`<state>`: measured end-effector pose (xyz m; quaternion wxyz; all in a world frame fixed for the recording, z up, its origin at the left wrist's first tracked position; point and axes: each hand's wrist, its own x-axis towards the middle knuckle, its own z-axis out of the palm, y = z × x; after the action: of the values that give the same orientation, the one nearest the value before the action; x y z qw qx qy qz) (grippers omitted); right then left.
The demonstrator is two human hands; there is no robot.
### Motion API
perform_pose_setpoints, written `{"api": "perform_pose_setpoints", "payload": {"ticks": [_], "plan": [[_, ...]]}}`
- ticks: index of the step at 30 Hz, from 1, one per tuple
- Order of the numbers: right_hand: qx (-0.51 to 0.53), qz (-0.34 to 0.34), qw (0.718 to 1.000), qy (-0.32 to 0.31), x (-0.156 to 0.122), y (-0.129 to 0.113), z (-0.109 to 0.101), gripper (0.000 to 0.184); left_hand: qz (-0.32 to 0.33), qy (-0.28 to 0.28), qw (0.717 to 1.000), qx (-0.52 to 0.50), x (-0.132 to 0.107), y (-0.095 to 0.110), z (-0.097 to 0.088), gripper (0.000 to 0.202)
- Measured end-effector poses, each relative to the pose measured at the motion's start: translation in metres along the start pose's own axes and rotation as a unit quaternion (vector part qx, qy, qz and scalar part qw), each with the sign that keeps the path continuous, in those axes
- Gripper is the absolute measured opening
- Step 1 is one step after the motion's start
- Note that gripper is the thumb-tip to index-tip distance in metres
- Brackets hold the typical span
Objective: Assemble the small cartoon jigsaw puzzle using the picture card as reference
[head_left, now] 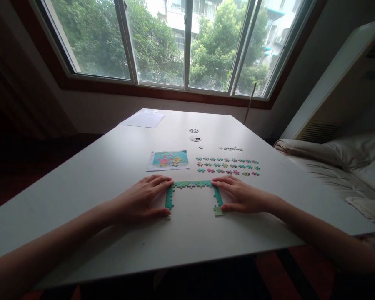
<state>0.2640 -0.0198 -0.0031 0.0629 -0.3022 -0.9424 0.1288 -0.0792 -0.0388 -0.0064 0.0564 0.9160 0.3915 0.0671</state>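
Observation:
A partly joined jigsaw puzzle border (193,183) lies flat on the white table, forming a top row and two sides, with the near side open. My left hand (143,196) rests along its left side, fingertips at the top left corner and thumb on the lower left end. Mirroring it, my right hand (239,193) holds the right side, fingers at the top right corner and thumb by the pale green end piece (218,211). Beyond the border are loose puzzle pieces (219,165) in rows and a cartoon reference picture (170,160).
More loose pieces (231,148) lie farther back, near two small round items (195,138). White paper (142,118) is at the far left of the table (96,166). A cushioned seat (340,166) stands to the right, and a window (162,46) is behind.

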Motion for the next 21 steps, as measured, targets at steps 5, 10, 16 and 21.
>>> {"api": "perform_pose_setpoints", "payload": {"ticks": [5,10,16,21], "plan": [[0.010,-0.008,0.999,0.031,0.000,0.000,0.002,0.064,-0.003,0.000,1.000,-0.004,0.000,-0.002,0.000,0.072],[0.026,-0.006,0.995,0.099,0.002,0.008,-0.005,0.042,-0.012,-0.009,1.000,-0.007,0.000,-0.002,-0.001,0.066],[-0.018,0.069,0.987,0.142,0.005,0.064,-0.036,0.023,-0.013,0.001,1.000,-0.015,0.004,-0.008,-0.006,0.052],[-0.044,0.172,0.977,0.120,0.013,0.127,-0.058,0.022,0.015,0.020,1.000,-0.001,0.028,-0.019,-0.021,0.038]]}}
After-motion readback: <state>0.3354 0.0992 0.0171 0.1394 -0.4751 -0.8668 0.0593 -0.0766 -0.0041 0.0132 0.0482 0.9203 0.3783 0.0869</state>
